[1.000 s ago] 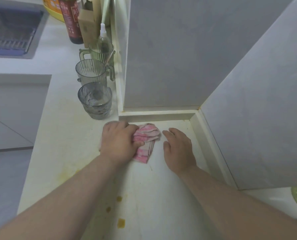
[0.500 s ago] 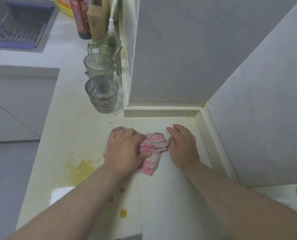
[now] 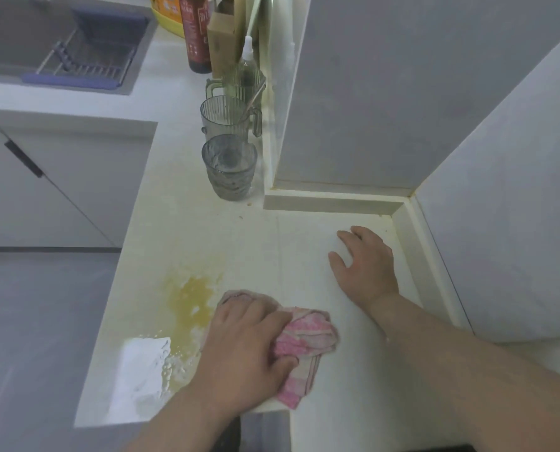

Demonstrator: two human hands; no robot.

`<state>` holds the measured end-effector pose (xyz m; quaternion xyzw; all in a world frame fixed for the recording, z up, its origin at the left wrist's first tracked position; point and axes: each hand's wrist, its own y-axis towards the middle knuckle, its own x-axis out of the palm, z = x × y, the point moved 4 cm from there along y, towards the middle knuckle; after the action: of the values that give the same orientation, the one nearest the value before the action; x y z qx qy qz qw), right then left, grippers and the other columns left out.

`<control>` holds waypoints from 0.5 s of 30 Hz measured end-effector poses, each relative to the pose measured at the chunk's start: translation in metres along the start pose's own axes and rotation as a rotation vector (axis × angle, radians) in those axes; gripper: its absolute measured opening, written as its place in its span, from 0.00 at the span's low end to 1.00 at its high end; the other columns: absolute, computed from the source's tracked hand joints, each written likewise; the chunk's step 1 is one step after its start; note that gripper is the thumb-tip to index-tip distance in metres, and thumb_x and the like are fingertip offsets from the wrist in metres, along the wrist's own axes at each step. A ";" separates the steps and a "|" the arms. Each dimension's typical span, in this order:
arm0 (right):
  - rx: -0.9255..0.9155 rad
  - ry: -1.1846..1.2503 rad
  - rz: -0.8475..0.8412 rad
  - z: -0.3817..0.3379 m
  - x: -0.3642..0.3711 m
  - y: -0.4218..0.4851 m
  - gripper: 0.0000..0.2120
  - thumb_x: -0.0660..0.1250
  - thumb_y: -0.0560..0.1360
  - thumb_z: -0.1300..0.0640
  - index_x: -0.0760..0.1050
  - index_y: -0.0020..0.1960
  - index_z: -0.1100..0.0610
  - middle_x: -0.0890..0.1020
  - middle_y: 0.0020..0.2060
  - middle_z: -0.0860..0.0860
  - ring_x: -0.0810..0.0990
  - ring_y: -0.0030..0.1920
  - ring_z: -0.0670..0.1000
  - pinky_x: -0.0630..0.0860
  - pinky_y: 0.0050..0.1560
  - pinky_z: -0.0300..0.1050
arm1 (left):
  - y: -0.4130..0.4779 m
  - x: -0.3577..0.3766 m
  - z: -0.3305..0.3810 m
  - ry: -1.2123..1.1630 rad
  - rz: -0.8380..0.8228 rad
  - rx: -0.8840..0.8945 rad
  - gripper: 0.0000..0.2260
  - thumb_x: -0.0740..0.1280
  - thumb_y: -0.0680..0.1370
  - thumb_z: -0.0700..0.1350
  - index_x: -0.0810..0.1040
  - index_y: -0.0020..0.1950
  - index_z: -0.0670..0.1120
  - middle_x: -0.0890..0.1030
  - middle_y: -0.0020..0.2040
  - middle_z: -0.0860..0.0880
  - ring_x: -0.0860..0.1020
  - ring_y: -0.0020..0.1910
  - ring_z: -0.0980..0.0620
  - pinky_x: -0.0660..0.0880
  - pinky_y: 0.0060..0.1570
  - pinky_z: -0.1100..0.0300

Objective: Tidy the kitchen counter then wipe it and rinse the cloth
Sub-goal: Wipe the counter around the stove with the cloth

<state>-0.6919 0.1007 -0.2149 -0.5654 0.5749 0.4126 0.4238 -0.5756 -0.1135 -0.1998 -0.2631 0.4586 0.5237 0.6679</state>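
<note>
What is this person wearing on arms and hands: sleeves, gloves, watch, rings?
Nothing shows. The left hand and right hand are bare, with no gloves, and no rings can be seen. The left forearm and right forearm are bare to the frame edge: no sleeves, watch or wristband in view.

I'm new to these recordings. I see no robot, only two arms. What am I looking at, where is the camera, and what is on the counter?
There is no machine here. A person works with bare hands, and one wide-angle camera worn on their head looks forward and down, so the arms enter from the bottom edge. The left hand grips a pink cloth against the pale counter, beside a yellow stain and a white patch I cannot identify. The right hand rests flat on the counter and holds nothing. Farther back along the wall stand a glass tumbler, two ribbed mugs and a dark bottle. A sink is at the upper left.
</note>
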 end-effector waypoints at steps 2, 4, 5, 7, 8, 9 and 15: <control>-0.006 -0.008 0.009 -0.001 0.000 -0.001 0.28 0.57 0.72 0.41 0.73 0.67 0.53 0.72 0.68 0.54 0.67 0.70 0.54 0.59 0.70 0.54 | -0.007 0.001 -0.001 0.008 -0.016 0.015 0.26 0.67 0.61 0.64 0.77 0.57 0.58 0.77 0.51 0.57 0.74 0.50 0.51 0.61 0.56 0.57; -0.012 -0.008 0.023 -0.001 0.000 -0.001 0.30 0.56 0.71 0.38 0.74 0.67 0.53 0.72 0.68 0.54 0.67 0.70 0.55 0.60 0.70 0.54 | -0.005 0.001 -0.002 0.023 -0.025 0.011 0.26 0.66 0.61 0.65 0.77 0.57 0.58 0.77 0.51 0.58 0.74 0.50 0.52 0.61 0.55 0.57; -0.011 -0.012 0.021 0.000 -0.001 -0.001 0.30 0.57 0.71 0.37 0.74 0.67 0.52 0.72 0.68 0.54 0.67 0.70 0.55 0.60 0.70 0.54 | -0.001 0.002 -0.003 0.020 -0.027 0.002 0.26 0.65 0.61 0.65 0.77 0.57 0.59 0.77 0.51 0.59 0.75 0.49 0.52 0.61 0.55 0.57; -0.009 -0.015 0.008 0.000 0.000 -0.001 0.32 0.57 0.69 0.34 0.74 0.67 0.50 0.71 0.69 0.53 0.66 0.71 0.54 0.59 0.70 0.53 | 0.009 0.002 -0.006 0.010 -0.029 -0.017 0.26 0.64 0.62 0.65 0.77 0.57 0.58 0.77 0.51 0.59 0.76 0.50 0.52 0.60 0.55 0.57; -0.007 -0.009 0.003 0.000 0.000 -0.001 0.33 0.56 0.69 0.33 0.74 0.67 0.49 0.71 0.69 0.53 0.66 0.71 0.54 0.59 0.71 0.53 | 0.015 0.002 -0.008 0.008 -0.025 -0.023 0.26 0.64 0.62 0.65 0.77 0.57 0.58 0.77 0.51 0.58 0.76 0.50 0.51 0.60 0.55 0.57; -0.004 -0.001 0.003 0.000 0.000 -0.001 0.34 0.54 0.68 0.32 0.74 0.67 0.49 0.71 0.69 0.53 0.66 0.71 0.54 0.59 0.71 0.53 | 0.022 0.002 -0.010 0.005 -0.025 -0.027 0.26 0.64 0.62 0.65 0.77 0.57 0.58 0.77 0.50 0.58 0.76 0.50 0.50 0.60 0.55 0.57; -0.011 -0.015 0.013 0.001 0.000 0.001 0.30 0.62 0.71 0.35 0.73 0.68 0.50 0.71 0.70 0.53 0.66 0.71 0.55 0.61 0.70 0.55 | 0.079 -0.003 -0.031 -0.003 -0.090 -0.052 0.27 0.62 0.63 0.66 0.76 0.60 0.58 0.77 0.51 0.55 0.73 0.55 0.49 0.55 0.61 0.57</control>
<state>-0.6930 0.1013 -0.2154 -0.5606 0.5732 0.4227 0.4224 -0.6609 -0.1161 -0.2003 -0.2999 0.4314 0.5053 0.6846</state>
